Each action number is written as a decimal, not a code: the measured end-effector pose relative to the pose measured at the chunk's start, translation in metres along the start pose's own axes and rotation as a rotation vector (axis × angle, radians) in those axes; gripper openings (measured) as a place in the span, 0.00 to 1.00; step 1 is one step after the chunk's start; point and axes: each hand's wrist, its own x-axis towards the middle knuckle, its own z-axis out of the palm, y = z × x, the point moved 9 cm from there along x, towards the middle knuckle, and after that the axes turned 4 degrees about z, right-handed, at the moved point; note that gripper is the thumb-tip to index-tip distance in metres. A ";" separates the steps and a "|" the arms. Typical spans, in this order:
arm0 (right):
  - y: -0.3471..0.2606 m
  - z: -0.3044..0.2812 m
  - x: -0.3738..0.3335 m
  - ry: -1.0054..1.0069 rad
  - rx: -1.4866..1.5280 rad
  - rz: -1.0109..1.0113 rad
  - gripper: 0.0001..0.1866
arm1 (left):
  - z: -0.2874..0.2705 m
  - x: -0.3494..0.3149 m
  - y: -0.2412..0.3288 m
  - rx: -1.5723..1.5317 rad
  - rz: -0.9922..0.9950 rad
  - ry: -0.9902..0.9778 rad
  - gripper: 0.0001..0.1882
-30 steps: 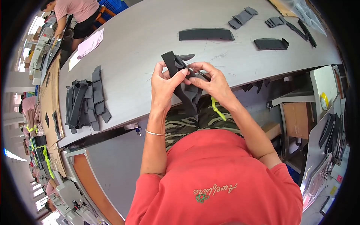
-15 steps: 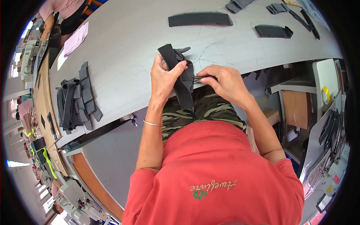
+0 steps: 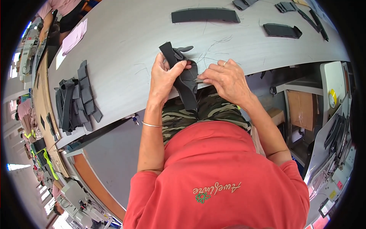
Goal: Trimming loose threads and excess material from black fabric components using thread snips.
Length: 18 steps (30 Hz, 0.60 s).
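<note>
My left hand (image 3: 162, 84) grips a dark grey fabric strip (image 3: 185, 91), thumb across its front and the other fingers mostly hidden behind. The strip slants over the near table edge, its lower end above my lap, and a folded grey flap stands out at its top. Close to the strip's right edge, my right hand (image 3: 230, 82) is closed around thread snips. Only the pale metal tips of the snips (image 3: 198, 79) show past the fingers, at or almost touching the fabric. Loose threads (image 3: 213, 47) lie on the table just beyond both hands.
A pile of dark strips (image 3: 74, 103) lies at the table's left. Beyond my hands are a long dark strip (image 3: 206, 15), a shorter one (image 3: 282, 31) and several others. Pinkish sheets (image 3: 74, 37) lie near a co-worker (image 3: 66, 11) at upper left. A cardboard box (image 3: 301, 110) stands below at right.
My right hand has turned over and rises slightly, its fingers now covering the dark handles of the snips. My left hand and the strip have shifted only a little left.
</note>
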 end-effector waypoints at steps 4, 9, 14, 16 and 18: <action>0.000 0.001 0.000 -0.002 -0.032 -0.017 0.03 | 0.000 0.000 0.000 0.012 -0.010 -0.015 0.17; -0.002 -0.006 0.002 0.031 -0.016 -0.001 0.03 | -0.003 -0.004 0.001 -0.020 -0.027 -0.020 0.17; -0.009 -0.005 0.008 0.085 0.033 0.005 0.05 | -0.004 -0.005 0.001 -0.028 -0.030 -0.030 0.17; -0.016 -0.002 0.009 0.091 -0.007 -0.055 0.05 | -0.003 -0.005 0.001 -0.027 -0.032 -0.032 0.17; -0.019 0.002 0.010 0.086 -0.026 -0.072 0.05 | -0.002 -0.006 0.001 -0.035 -0.036 -0.037 0.18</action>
